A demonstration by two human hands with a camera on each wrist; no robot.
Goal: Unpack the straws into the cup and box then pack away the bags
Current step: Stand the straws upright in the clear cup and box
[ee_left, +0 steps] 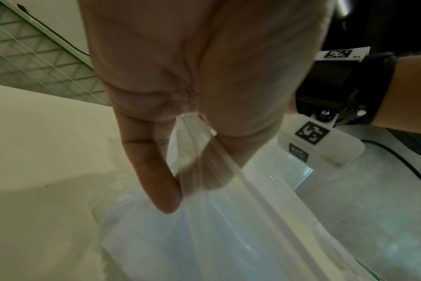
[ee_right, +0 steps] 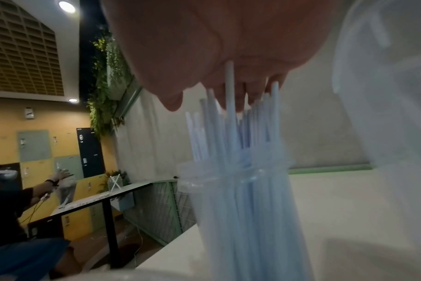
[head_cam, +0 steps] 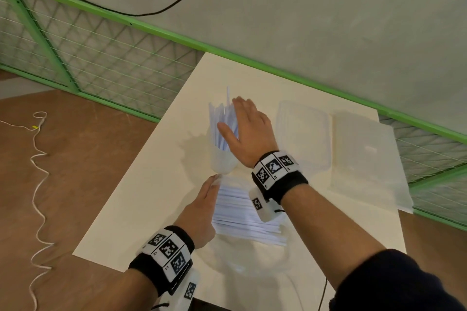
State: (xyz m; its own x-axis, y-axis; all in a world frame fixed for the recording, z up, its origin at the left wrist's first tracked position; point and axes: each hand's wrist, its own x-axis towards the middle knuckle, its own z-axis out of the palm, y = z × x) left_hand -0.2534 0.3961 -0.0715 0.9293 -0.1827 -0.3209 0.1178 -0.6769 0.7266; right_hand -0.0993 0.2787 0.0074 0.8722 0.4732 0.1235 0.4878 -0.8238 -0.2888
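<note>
A clear plastic cup (head_cam: 222, 159) (ee_right: 240, 209) stands upright mid-table, filled with pale blue-white straws (head_cam: 222, 121) (ee_right: 231, 136). My right hand (head_cam: 249, 131) (ee_right: 228, 85) hovers flat over the straw tops, fingers straight, touching their upper ends. Just in front of the cup lies a clear bag (head_cam: 246, 214) (ee_left: 228, 218) with several more straws inside. My left hand (head_cam: 202, 207) (ee_left: 192, 152) pinches the bag's edge between thumb and fingers. A clear box (head_cam: 303, 131) sits to the right of the cup.
The box's flat lid (head_cam: 364, 156) lies at the table's right side. A green mesh railing (head_cam: 106, 58) runs behind the white table (head_cam: 141, 209). A white cord (head_cam: 38, 184) trails on the brown floor at left. Another person works at a far table (ee_right: 48, 190).
</note>
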